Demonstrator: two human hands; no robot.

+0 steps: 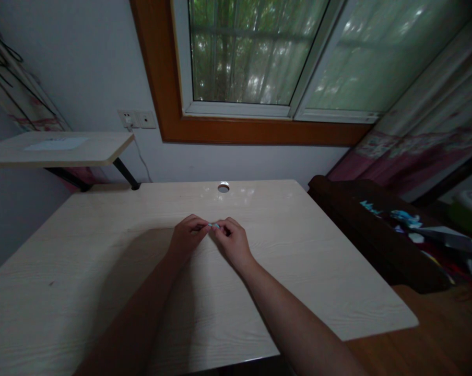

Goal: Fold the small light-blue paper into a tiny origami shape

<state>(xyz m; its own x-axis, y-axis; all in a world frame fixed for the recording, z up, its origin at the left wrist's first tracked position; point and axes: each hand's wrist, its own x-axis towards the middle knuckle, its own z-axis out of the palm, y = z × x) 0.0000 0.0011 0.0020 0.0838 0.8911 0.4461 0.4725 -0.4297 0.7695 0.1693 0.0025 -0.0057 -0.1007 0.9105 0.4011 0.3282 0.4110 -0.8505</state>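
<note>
Turquoise piece (216, 225) in both hands' fingers (195, 220) (233, 224), shelf paper (56, 144) unreadable

The wood-grained desktop (298, 261) looks smooth and faintly glossy, the window surround (259, 131) polished wood, the curtain (427, 120) matt cloth.

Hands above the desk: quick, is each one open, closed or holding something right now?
Left hand: closed, pinching a tiny light-blue item.
Right hand: closed, pinching apparently the same item, too small to identify.

No text can be read anywhere, the pale sheet (56, 144) on the shelf (105, 145) included
</note>
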